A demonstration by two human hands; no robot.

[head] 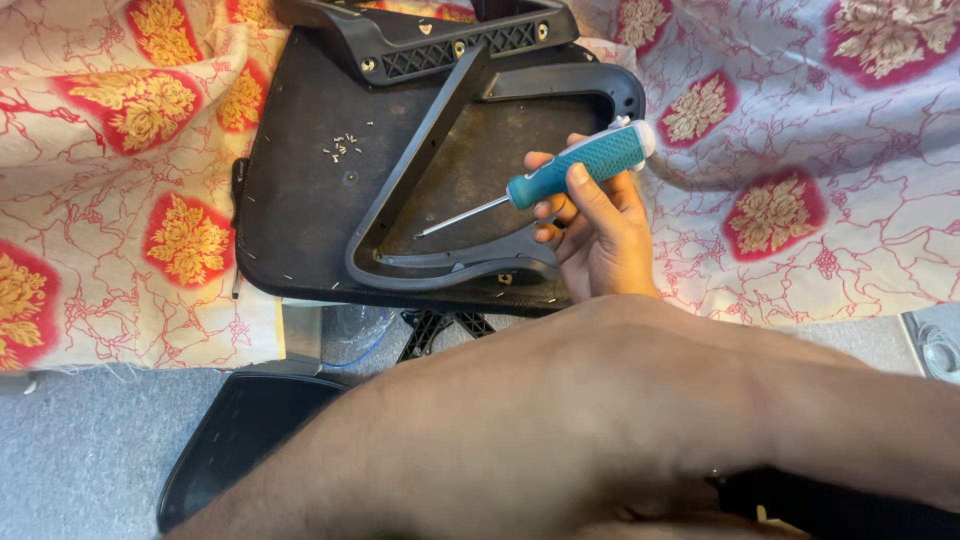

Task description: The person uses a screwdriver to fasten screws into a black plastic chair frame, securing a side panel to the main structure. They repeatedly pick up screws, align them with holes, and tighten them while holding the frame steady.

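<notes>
While one hand reaches out over the upturned chair seat, its fingers are wrapped around the teal handle of a screwdriver, thumb laid along the top of the grip; from the way the forearm runs it looks like the right hand, though a broad bare arm crossing the near part of the view hides the wrist. The screwdriver lies tilted, its white cap pointing far and right, its thin metal shaft running down and left to a tip that hovers just above the seat's dark underside, inside the loop of a black armrest frame. That frame is a rounded triangular bracket resting on the seat, with one bar slanting from the far edge towards the near left. At the far edge a black mounting plate with a lattice pattern and brass-coloured screw holes lies across the seat. A small cluster of loose screws sits on the seat's underside, left of the frame and well apart from the tool. The seat rests on a cream cloth printed with red and gold floral medallions, which spreads left and right. Nearer, on grey carpet, lies another black curved chair part. No second hand shows, so its grip cannot be told.
</notes>
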